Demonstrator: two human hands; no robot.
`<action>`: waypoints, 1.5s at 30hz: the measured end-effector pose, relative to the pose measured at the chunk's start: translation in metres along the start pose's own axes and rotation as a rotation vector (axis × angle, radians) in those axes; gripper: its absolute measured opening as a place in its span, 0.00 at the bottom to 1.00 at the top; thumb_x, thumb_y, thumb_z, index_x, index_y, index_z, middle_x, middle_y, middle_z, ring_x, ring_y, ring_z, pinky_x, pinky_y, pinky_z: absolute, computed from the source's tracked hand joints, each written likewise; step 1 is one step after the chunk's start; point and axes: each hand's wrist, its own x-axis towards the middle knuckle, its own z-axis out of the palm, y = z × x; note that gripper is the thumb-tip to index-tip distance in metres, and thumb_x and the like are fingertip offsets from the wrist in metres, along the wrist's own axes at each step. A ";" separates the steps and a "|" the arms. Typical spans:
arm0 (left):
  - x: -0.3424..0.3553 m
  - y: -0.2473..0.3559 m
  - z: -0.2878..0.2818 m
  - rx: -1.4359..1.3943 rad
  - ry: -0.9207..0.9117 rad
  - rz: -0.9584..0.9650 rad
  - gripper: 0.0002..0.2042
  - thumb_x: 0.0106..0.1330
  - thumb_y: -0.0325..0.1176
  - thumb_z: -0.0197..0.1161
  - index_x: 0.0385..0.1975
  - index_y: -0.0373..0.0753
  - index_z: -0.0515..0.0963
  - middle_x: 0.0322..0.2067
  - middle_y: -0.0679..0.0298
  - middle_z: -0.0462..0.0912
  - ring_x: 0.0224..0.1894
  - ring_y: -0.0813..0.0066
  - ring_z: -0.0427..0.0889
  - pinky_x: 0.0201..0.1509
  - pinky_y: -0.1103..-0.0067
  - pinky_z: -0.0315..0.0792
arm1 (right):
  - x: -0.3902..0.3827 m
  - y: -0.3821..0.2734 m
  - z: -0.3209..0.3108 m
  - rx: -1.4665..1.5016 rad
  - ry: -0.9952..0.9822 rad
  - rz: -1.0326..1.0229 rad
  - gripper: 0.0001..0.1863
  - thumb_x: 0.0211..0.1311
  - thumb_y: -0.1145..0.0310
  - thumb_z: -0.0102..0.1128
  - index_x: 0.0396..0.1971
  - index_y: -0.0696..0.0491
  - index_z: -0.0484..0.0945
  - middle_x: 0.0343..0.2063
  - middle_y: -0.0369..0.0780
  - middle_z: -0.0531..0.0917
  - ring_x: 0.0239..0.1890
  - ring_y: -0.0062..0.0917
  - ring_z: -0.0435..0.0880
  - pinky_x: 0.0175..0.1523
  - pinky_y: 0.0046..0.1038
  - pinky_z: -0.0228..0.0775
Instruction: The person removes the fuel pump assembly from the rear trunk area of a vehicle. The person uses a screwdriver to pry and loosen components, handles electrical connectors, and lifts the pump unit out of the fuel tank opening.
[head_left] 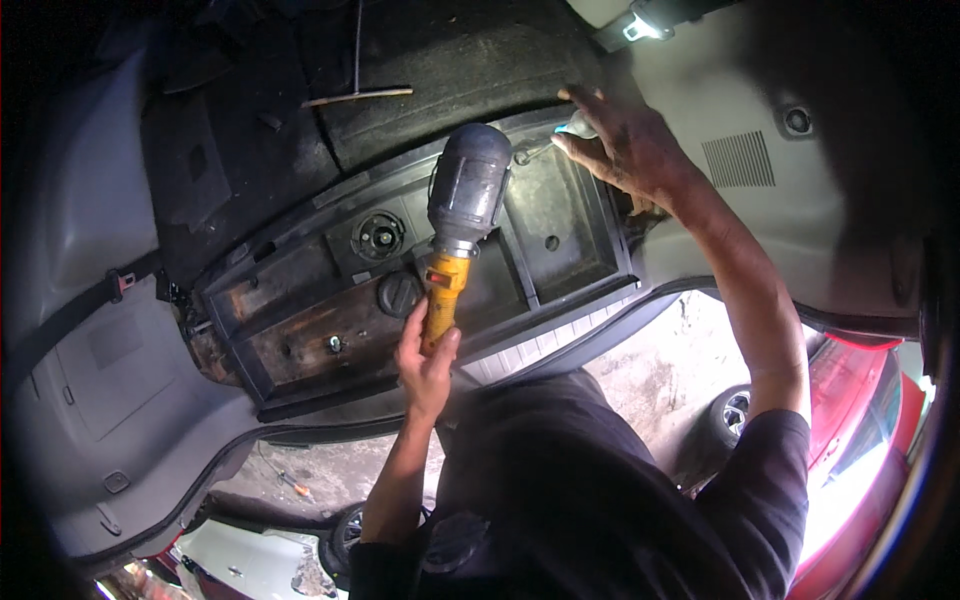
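My left hand (pixel 425 365) is wrapped round the yellow handle of a caged work light (pixel 470 185), held head-up over the middle of a car's boot well (pixel 560 225). At the well's far right corner, my right hand (pixel 630 150) grips a small clear-and-blue handled tool (pixel 575 128) between thumb and fingers. A thin shaft seems to run from it towards the well's rim; its tip is hard to make out. Left of the lamp, a round black knob (pixel 400 294) and a round fitting (pixel 380 236) sit in the well, whose floor is rusty in places.
Beyond the well lies dark carpet (pixel 440 95) with a thin T-shaped rod (pixel 358 96) on it. Grey trim panels (pixel 110 370) flank both sides, with a belt buckle (pixel 122 284) at left. Behind me are a loose wheel (pixel 732 412) and a red car (pixel 850 400).
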 end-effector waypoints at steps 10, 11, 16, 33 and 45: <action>0.005 -0.007 -0.001 0.010 0.008 -0.006 0.29 0.68 0.35 0.68 0.67 0.31 0.69 0.38 0.66 0.80 0.31 0.83 0.75 0.33 0.82 0.72 | -0.002 -0.001 0.006 0.095 0.194 -0.133 0.18 0.67 0.62 0.67 0.54 0.49 0.77 0.30 0.44 0.85 0.31 0.36 0.87 0.36 0.37 0.80; 0.006 -0.007 -0.001 0.001 0.005 -0.007 0.29 0.68 0.35 0.68 0.67 0.32 0.69 0.37 0.66 0.80 0.31 0.83 0.75 0.33 0.82 0.72 | 0.000 -0.002 0.004 0.030 0.159 -0.086 0.18 0.67 0.64 0.67 0.54 0.49 0.77 0.30 0.43 0.85 0.30 0.36 0.87 0.35 0.36 0.80; 0.005 -0.004 -0.001 0.001 0.019 -0.004 0.29 0.68 0.35 0.69 0.66 0.32 0.70 0.37 0.66 0.80 0.30 0.83 0.76 0.33 0.83 0.72 | 0.000 -0.006 -0.012 -0.191 -0.134 -0.003 0.21 0.64 0.63 0.69 0.55 0.50 0.77 0.40 0.46 0.84 0.38 0.36 0.87 0.42 0.36 0.81; 0.006 -0.008 -0.006 0.011 0.006 -0.014 0.29 0.68 0.34 0.69 0.67 0.31 0.70 0.41 0.63 0.81 0.33 0.82 0.77 0.34 0.83 0.73 | -0.002 -0.003 -0.003 0.022 0.060 -0.112 0.20 0.65 0.58 0.68 0.48 0.57 0.79 0.48 0.50 0.83 0.36 0.38 0.87 0.37 0.39 0.82; 0.005 -0.009 -0.006 -0.003 0.013 -0.003 0.28 0.68 0.32 0.68 0.67 0.31 0.70 0.40 0.64 0.81 0.32 0.82 0.77 0.35 0.83 0.73 | -0.002 -0.003 0.003 0.058 0.093 -0.046 0.20 0.64 0.60 0.69 0.52 0.51 0.77 0.40 0.46 0.83 0.38 0.40 0.86 0.35 0.37 0.81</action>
